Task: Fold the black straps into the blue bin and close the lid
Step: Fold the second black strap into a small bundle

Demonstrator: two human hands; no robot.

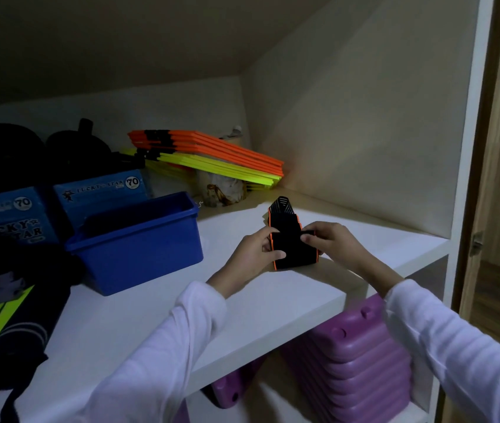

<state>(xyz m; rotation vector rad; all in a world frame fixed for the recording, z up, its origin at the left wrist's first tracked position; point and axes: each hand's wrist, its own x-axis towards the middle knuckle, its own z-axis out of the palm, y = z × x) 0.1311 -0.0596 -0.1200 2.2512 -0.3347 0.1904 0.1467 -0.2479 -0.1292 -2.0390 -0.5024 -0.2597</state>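
Both hands, the left hand (259, 250) and the right hand (326, 241), pinched the black strap (293, 248) from either side, apparently squaring its folds on the shelf (139, 319). Left of the strap, well apart, the blue bin (151, 254) stood open, ready to receive it.

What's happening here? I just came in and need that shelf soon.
A person is folding a black strap with orange edging, held in both the left hand and the right hand above the white shelf. The blue bin stands open to the left; the strap isn't in it yet.
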